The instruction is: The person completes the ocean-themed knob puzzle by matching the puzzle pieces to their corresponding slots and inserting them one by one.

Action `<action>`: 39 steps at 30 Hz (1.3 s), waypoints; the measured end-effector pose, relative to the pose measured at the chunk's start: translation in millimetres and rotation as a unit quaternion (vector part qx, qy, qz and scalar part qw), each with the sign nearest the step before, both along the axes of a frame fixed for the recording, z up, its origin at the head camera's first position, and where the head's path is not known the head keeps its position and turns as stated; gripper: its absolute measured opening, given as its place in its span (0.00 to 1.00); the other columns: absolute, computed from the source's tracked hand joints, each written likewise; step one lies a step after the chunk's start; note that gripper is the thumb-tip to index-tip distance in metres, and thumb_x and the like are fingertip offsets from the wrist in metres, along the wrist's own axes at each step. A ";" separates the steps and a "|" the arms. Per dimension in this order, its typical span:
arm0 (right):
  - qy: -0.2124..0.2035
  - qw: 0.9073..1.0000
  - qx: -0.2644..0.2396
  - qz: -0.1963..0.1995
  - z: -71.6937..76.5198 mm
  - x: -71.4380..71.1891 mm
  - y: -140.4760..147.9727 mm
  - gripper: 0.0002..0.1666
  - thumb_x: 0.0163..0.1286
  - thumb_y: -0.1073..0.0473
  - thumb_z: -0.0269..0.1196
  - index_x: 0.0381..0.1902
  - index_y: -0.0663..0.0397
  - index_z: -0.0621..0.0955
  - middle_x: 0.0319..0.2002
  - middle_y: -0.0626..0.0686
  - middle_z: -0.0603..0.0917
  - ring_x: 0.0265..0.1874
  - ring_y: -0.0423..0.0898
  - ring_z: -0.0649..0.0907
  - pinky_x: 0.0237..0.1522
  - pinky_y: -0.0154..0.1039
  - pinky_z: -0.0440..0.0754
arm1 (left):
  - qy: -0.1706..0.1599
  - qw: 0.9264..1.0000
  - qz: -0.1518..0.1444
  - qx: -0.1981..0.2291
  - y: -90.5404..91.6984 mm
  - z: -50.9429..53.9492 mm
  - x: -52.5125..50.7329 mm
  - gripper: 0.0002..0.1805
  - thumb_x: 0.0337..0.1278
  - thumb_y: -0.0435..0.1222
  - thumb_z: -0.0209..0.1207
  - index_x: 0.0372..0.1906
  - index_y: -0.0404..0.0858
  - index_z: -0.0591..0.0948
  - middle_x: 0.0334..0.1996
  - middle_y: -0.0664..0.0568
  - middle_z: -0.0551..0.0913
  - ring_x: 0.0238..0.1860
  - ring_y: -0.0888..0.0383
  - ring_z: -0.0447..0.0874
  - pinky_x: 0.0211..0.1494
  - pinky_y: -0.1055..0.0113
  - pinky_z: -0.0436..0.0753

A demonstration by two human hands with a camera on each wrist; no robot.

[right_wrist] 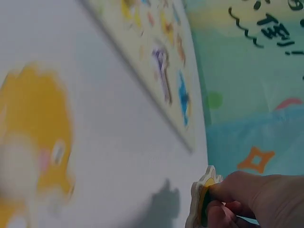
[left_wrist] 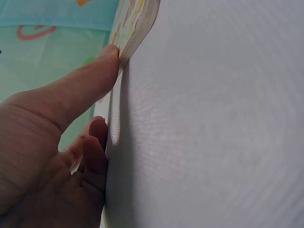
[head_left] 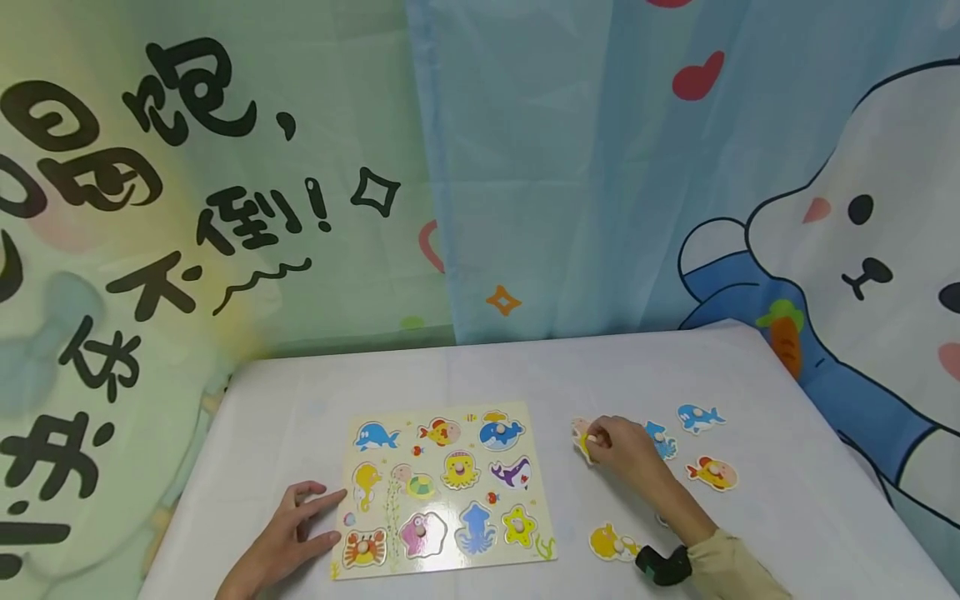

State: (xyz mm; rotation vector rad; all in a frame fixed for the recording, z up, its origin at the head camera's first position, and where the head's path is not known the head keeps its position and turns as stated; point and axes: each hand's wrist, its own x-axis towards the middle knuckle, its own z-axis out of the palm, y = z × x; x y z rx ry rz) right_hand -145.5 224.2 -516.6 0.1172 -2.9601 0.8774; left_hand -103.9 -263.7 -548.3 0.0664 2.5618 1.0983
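My right hand point(head_left: 621, 450) pinches a flat wooden puzzle piece point(head_left: 581, 438) to the right of the puzzle board. In the right wrist view this piece point(right_wrist: 204, 199) shows a pale edge with yellow and green colouring, partly covered by the fingers. The puzzle board point(head_left: 442, 567) lies flat on the white table, bearing sea-animal shapes such as a crab, an octopus, a starfish and whales. At its left edge rests my left hand point(head_left: 288, 537), thumb and fingers extended. The left wrist view has that thumb point(left_wrist: 90, 83) against the side of the board point(left_wrist: 142, 28).
Loose pieces lie right of the board: a blue squid-like piece point(head_left: 662, 440), a blue whale point(head_left: 700, 418), a red and yellow fish point(head_left: 712, 473) and a yellow piece point(head_left: 611, 543). A small white edge shows beneath the right forearm. A printed curtain point(head_left: 525, 167) hangs behind the table point(head_left: 300, 417).
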 end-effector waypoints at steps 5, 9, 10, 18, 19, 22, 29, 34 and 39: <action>0.001 0.999 -0.039 0.029 10.4 1.0 -49.5 0.04 0.57 0.68 0.66 0.32 0.60 0.83 0.26 0.49 0.76 0.27 0.40 0.72 0.29 0.28 0.72 | -0.006 1.000 0.005 -0.011 -0.2 1.2 0.6 0.31 0.51 0.46 0.69 0.63 0.44 0.77 0.62 0.42 0.61 0.51 0.52 0.64 0.41 0.74 0.64; -0.010 0.996 -0.064 0.064 13.7 5.3 -91.1 0.03 0.57 0.69 0.67 0.31 0.60 0.84 0.25 0.48 0.75 0.26 0.38 0.71 0.28 0.27 0.70 | -0.006 1.000 0.005 -0.009 0.0 -0.2 0.1 0.31 0.51 0.46 0.68 0.63 0.45 0.77 0.62 0.43 0.61 0.47 0.56 0.64 0.40 0.74 0.63; -0.011 0.995 -0.068 0.076 13.9 6.4 -100.5 0.03 0.57 0.68 0.67 0.31 0.60 0.84 0.25 0.48 0.75 0.26 0.38 0.71 0.27 0.26 0.70 | -0.005 1.000 0.005 -0.009 0.2 -0.6 0.2 0.31 0.51 0.46 0.69 0.63 0.45 0.77 0.62 0.43 0.61 0.46 0.57 0.64 0.39 0.74 0.63; -0.015 0.985 -0.066 0.158 10.3 11.3 -164.3 0.01 0.57 0.69 0.64 0.29 0.61 0.83 0.24 0.47 0.75 0.24 0.35 0.68 0.27 0.26 0.68 | 0.000 1.000 0.002 0.000 -1.5 -3.7 -0.7 0.31 0.52 0.45 0.68 0.63 0.45 0.77 0.62 0.43 0.61 0.43 0.58 0.64 0.38 0.74 0.63; -0.012 0.985 -0.060 0.164 10.1 11.2 -172.5 0.02 0.56 0.69 0.64 0.29 0.61 0.83 0.24 0.47 0.75 0.24 0.35 0.68 0.27 0.26 0.68 | 0.000 1.000 0.001 0.001 -1.9 -3.8 -1.0 0.31 0.52 0.45 0.68 0.63 0.45 0.77 0.62 0.43 0.61 0.44 0.57 0.64 0.38 0.74 0.63; -0.008 0.984 -0.037 0.177 9.1 9.2 -194.7 0.03 0.54 0.69 0.64 0.28 0.61 0.84 0.23 0.47 0.76 0.24 0.35 0.67 0.29 0.27 0.67 | 0.000 1.000 0.001 0.001 -3.0 -4.4 -1.5 0.31 0.51 0.45 0.68 0.63 0.45 0.77 0.62 0.42 0.61 0.46 0.56 0.64 0.39 0.74 0.64; -0.033 0.982 -0.023 0.187 -1.3 4.3 -221.0 0.02 0.56 0.69 0.63 0.26 0.59 0.81 0.23 0.46 0.72 0.24 0.37 0.66 0.29 0.27 0.65 | 0.001 1.000 0.002 0.005 -3.0 -6.2 -0.7 0.31 0.51 0.45 0.69 0.62 0.46 0.78 0.62 0.43 0.61 0.49 0.54 0.64 0.40 0.74 0.64; -0.054 0.982 -0.022 0.181 -4.2 3.8 -227.5 0.03 0.56 0.69 0.61 0.25 0.58 0.79 0.23 0.46 0.70 0.24 0.38 0.65 0.28 0.29 0.64 | 0.007 1.000 -0.002 0.003 -3.6 -6.2 -0.2 0.31 0.51 0.45 0.69 0.62 0.45 0.78 0.62 0.43 0.62 0.47 0.55 0.64 0.40 0.74 0.64; -0.065 0.985 -0.008 0.162 -2.8 2.0 -232.7 0.03 0.57 0.68 0.61 0.29 0.61 0.83 0.25 0.48 0.74 0.25 0.38 0.67 0.29 0.30 0.67 | 0.014 1.000 -0.006 0.005 -3.3 -5.5 -0.1 0.31 0.51 0.45 0.69 0.62 0.44 0.78 0.62 0.42 0.62 0.49 0.54 0.64 0.40 0.74 0.64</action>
